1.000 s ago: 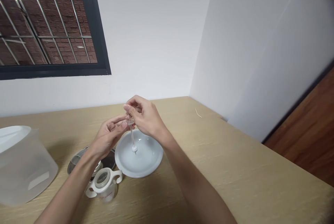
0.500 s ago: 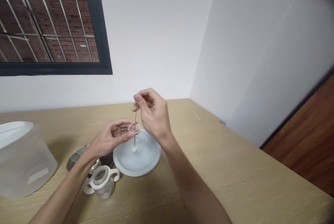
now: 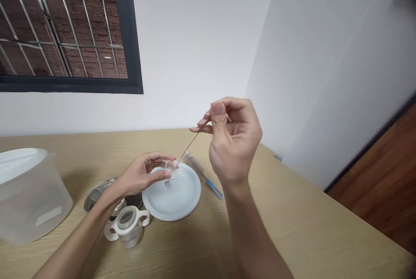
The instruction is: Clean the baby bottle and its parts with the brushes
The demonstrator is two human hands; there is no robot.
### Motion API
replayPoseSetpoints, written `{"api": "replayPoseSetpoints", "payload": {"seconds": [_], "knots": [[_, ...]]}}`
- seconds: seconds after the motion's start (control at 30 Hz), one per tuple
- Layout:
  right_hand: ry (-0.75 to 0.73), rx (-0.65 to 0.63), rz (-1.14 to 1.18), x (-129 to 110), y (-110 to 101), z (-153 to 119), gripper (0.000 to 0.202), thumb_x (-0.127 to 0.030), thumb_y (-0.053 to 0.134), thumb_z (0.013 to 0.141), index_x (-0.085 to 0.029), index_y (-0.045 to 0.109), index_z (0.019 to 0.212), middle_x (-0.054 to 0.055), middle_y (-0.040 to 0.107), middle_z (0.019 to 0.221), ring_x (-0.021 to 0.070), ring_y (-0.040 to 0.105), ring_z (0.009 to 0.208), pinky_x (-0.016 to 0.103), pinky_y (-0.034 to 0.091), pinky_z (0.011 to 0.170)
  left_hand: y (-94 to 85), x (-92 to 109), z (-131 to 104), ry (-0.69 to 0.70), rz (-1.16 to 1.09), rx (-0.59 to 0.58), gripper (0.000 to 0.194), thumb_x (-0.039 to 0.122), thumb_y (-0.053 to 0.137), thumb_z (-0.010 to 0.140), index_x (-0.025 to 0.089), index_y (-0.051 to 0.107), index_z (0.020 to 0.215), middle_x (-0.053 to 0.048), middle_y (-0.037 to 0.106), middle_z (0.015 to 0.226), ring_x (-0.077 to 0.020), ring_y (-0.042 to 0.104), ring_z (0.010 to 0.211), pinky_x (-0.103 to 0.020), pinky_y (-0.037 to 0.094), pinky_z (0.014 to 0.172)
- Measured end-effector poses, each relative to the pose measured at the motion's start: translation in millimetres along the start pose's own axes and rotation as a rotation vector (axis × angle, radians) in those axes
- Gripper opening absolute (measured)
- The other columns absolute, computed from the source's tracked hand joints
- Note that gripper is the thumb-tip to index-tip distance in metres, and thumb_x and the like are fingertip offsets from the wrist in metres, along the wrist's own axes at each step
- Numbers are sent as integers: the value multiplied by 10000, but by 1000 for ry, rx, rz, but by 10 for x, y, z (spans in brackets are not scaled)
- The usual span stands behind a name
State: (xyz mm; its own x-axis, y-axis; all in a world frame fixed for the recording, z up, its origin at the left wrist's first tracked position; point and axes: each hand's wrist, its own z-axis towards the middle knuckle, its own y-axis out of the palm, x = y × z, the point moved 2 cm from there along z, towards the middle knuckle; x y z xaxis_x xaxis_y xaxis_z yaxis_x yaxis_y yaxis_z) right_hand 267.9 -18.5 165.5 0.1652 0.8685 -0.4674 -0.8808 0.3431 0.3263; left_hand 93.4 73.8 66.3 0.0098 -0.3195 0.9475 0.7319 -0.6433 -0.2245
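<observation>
My left hand (image 3: 144,174) is closed over the white bowl, pinching a small clear round straw piece (image 3: 171,166) between thumb and fingers. A pale weighted end (image 3: 167,183) hangs beneath it. Higher up and to the right, my right hand (image 3: 232,136) grips a thin wire-like rod (image 3: 188,147) between thumb and fingers. The rod slants down to the straw piece; whether its tip is inside or only at the rim, I cannot tell. Below both hands lies the shallow white bowl (image 3: 175,209).
A two-handled sippy cup (image 3: 129,226) stands in front of a metal dish (image 3: 94,194), partly behind my left arm. Right of the bowl lies a bottle brush with a blue handle (image 3: 213,188). A frosted plastic tub (image 3: 29,201) is at the left.
My right hand has moved right and slightly up, and the rod has gone from upright to slanted. The brush beside the bowl has come into view. My left hand stays almost in place.
</observation>
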Motion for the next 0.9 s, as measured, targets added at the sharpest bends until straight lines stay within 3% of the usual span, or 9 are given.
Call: {"api": "replayPoseSetpoints", "payload": {"seconds": [0.2, 0.4, 0.63, 0.9], "knots": [[-3, -43, -7, 159, 71, -38, 112, -318, 600, 949, -222, 576, 895, -43, 562, 756, 83, 615, 633, 231, 620, 579, -2, 75, -37, 21, -8, 8, 385, 292, 802, 788, 204, 687, 1145, -85, 742, 1108, -253, 660, 1089, -402, 511, 961], [-22, -52, -30, 179, 94, -52, 85, -283, 587, 958, -225, 573, 897, -47, 561, 763, 76, 610, 635, 215, 612, 581, -2, 85, -38, 11, 10, 4, 377, 305, 801, 787, 223, 692, 1139, -72, 731, 1117, -252, 651, 1084, -371, 542, 874], [-39, -47, -53, 226, 122, -85, 70, -279, 578, 962, -232, 565, 912, -42, 561, 803, 74, 600, 646, 218, 600, 594, 5, 72, -28, 43, 80, -23, 343, 288, 800, 782, 238, 713, 1110, -53, 732, 1127, -240, 646, 1097, -388, 487, 983], [-15, -175, -115, 212, 150, -131, 91, -315, 566, 966, -245, 576, 909, -34, 588, 798, 96, 625, 657, 257, 600, 640, -11, 90, -23, -4, 7, -2, 394, 328, 783, 798, 206, 691, 1161, -88, 750, 1108, -270, 671, 1063, -383, 554, 869]]}}
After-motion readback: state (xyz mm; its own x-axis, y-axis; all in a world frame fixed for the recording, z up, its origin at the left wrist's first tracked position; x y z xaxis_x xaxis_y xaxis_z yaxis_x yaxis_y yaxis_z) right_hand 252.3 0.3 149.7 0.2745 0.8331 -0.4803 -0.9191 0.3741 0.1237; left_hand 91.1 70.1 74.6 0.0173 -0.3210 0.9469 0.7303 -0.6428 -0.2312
